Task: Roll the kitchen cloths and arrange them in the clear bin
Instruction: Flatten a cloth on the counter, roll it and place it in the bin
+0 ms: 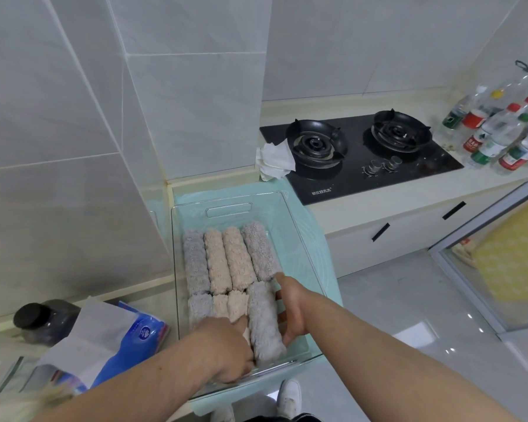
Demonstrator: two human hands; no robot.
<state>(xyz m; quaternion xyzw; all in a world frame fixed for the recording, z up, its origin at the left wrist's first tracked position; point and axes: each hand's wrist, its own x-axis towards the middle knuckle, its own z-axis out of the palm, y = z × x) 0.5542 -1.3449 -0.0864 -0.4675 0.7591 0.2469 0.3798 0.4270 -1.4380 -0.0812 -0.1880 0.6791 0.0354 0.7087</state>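
Note:
The clear bin (290, 220) sits on a pale green mat on the counter. Several rolled cloths lie in it in two rows: grey and beige rolls at the back (217, 260), more at the front. A grey roll (264, 321) lies at the front right of the bin, between both hands. My left hand (226, 348) is inside the bin against the roll's left side, over a beige roll. My right hand (290, 309) cups the grey roll's right side, thumb pointing toward the back row, fingers curled under it.
A blue tissue pack (128, 339) and a dark jar (43, 318) lie left of the bin. A black gas hob (360, 153) with a crumpled white cloth (275, 159) is behind right. Several bottles (500, 129) stand far right. The counter edge and tiled floor lie below.

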